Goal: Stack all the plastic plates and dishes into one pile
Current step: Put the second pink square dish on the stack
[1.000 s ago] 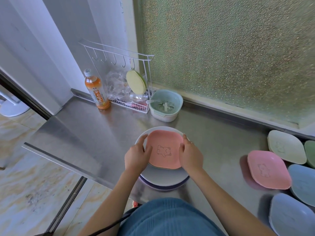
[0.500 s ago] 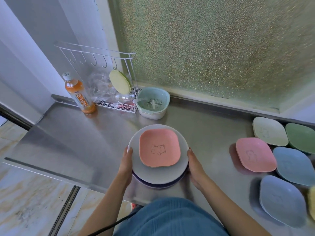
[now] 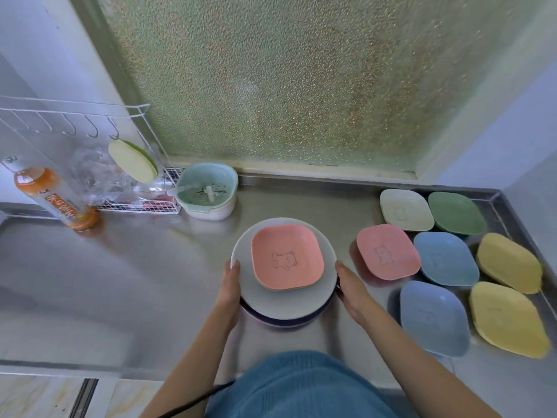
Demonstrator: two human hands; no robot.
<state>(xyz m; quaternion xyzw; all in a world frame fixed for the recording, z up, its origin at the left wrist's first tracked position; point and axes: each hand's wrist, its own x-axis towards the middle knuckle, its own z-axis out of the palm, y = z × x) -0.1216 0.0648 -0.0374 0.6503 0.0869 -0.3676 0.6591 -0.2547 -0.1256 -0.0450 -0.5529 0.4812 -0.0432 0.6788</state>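
Note:
A pile of round plates point(image 3: 280, 300) stands on the steel counter, with a pink square dish point(image 3: 287, 260) bearing a bear drawing on top. My left hand point(image 3: 230, 285) grips the pile's left rim and my right hand point(image 3: 351, 288) holds its right rim. To the right lie loose square dishes: pink point(image 3: 387, 251), cream point(image 3: 405, 209), green point(image 3: 456, 212), light blue point(image 3: 444, 257), a darker blue one point(image 3: 432, 318), and two yellow ones point(image 3: 508, 262) point(image 3: 508, 319).
A mint strainer bowl point(image 3: 208, 191) stands behind the pile. A white wire rack point(image 3: 90, 164) with hooks, a plastic bag and a yellow-green lid point(image 3: 132, 161) sits at the back left, beside an orange drink bottle point(image 3: 54, 197). A frosted window point(image 3: 286, 79) backs the counter point(image 3: 120, 267).
Both hands left the pink dish and moved down to the rims of the round plates. The pile has shifted right, nearer the loose dishes, as my view turned right.

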